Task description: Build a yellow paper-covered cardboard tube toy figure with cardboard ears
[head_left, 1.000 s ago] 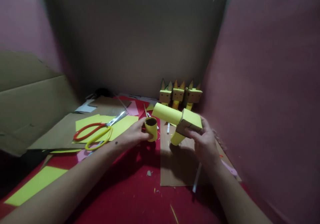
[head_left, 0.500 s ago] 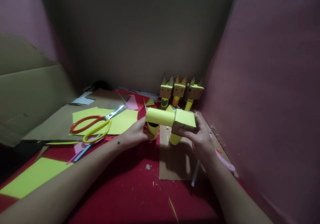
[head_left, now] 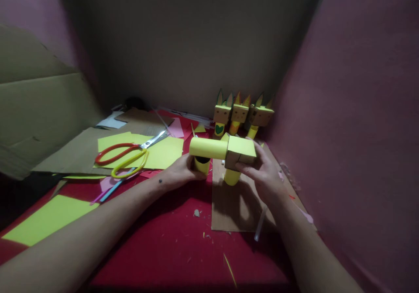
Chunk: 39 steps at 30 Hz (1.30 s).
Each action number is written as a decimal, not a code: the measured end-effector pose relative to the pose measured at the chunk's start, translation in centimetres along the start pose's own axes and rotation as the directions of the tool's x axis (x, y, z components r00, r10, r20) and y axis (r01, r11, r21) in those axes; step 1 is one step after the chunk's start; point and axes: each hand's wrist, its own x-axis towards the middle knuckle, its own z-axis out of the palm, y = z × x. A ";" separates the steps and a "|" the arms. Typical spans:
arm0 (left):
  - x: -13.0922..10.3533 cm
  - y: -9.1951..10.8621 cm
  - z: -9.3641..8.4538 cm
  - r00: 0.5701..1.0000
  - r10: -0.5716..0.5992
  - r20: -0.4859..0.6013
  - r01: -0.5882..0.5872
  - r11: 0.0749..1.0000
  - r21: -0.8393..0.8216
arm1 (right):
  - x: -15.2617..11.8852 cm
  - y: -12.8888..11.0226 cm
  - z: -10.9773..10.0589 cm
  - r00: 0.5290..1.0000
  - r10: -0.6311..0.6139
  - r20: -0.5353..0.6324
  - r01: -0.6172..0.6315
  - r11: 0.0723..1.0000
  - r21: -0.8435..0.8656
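My right hand (head_left: 266,177) grips a small cardboard box (head_left: 241,148) with a yellow top, thumb on the near side and fingers behind. A yellow paper tube (head_left: 207,148) sticks out sideways from the box to the left. Another yellow tube (head_left: 231,177) points down beneath it. Closed around a separate upright yellow tube (head_left: 202,166) with a dark open top is my left hand (head_left: 183,168); its fingertips are partly hidden. The sideways tube lies just above that open top; whether they touch I cannot tell.
Three cardboard figures (head_left: 240,114) with pointed ears stand at the back. Red-and-yellow-handled scissors (head_left: 130,157) rest on yellow paper (head_left: 168,153) at left. A cardboard sheet (head_left: 229,216) lies under my right hand on the red table (head_left: 170,249). A pink wall (head_left: 366,109) bounds the right.
The camera view has shifted slightly, so the table things appear higher and a little to the right. Both hands keep their hold, and the box and tubes stay almost the same relative to each other.
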 end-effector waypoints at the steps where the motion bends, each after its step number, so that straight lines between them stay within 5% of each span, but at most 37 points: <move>1: 0.0 0.1 0.0 1.000 0.001 -0.003 -0.001 1.000 -0.001 | 0.1 0.0 -0.1 1.000 0.005 0.007 -0.005 1.000 0.009; 15: -0.4 1.0 -1.4 0.999 -0.047 -0.010 0.048 0.995 0.093 | 0.0 0.6 0.9 0.998 -0.065 -0.024 0.067 0.991 0.119; 19: -2.6 1.6 -2.5 0.995 -0.096 -0.026 0.099 0.981 0.167 | 0.3 0.5 2.2 0.995 -0.068 0.071 0.059 0.990 0.125; 27: -8.4 1.0 -4.0 0.965 -0.094 -0.244 0.157 0.954 0.254 | 0.7 1.3 4.2 0.969 -0.044 0.243 0.016 0.993 0.116; 33: -9.6 0.9 -4.9 0.947 -0.154 -0.281 0.212 0.959 0.188 | 0.3 1.9 5.0 0.960 0.015 0.279 -0.047 0.993 0.108; 39: -9.9 -0.6 -5.0 0.964 -0.078 -0.253 0.134 0.968 0.214 | 0.3 2.0 4.7 0.958 0.006 0.286 -0.044 0.991 0.126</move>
